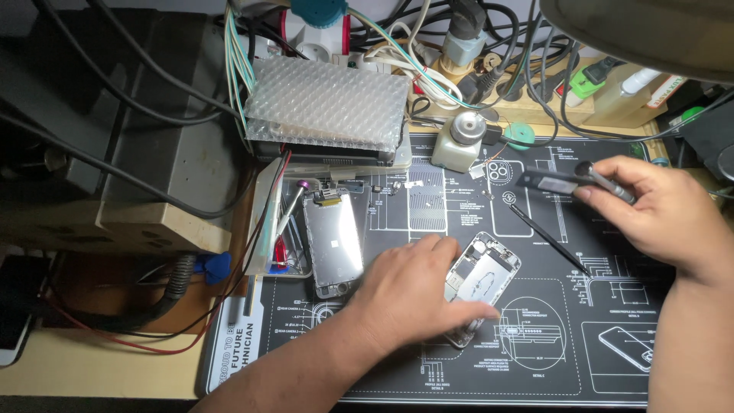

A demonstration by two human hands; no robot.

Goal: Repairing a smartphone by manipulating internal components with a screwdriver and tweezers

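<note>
Detached phone screen (335, 243) lies glass-down left on black repair mat (535, 359), left hand (409, 294) flat, fingers spread, pressing opened silver phone chassis (482, 279) with exposed internals mid-mat, right hand (657, 206) pinched around grey screwdriver (608, 182) and a blurred dark part, 1 black spudger (547, 239) below.

Cluttered wooden workbench (92, 359) under bright overhead light.

A phone repair workbench: printed repair mat (382, 367), opened phone (482, 283), tangled cables (451, 46).
</note>
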